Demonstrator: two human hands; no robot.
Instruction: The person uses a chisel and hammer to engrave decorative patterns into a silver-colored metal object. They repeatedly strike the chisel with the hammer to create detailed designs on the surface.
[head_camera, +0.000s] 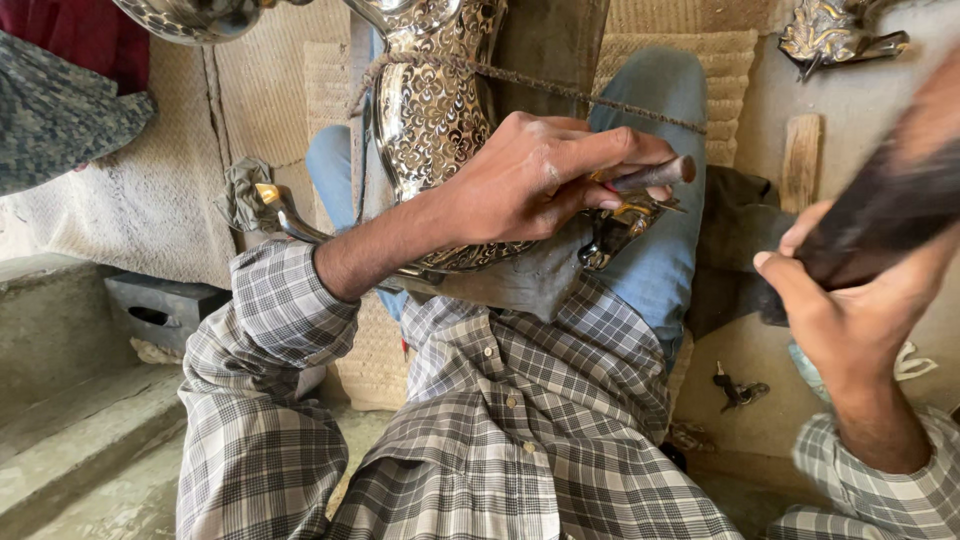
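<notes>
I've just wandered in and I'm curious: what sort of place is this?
Probably a metal engraver's floor workshop: the left hand holds a chisel against an ornate silvery vessel, the right hand grips a dark mallet, woven mats beneath.

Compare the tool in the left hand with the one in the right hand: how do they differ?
The chisel in the left hand is a slim metal rod, sharp in view, held at the engraved silver vessel. The mallet in the right hand is thick, dark and motion-blurred, raised clear of the vessel. Each is gripped in a closed fist.
</notes>
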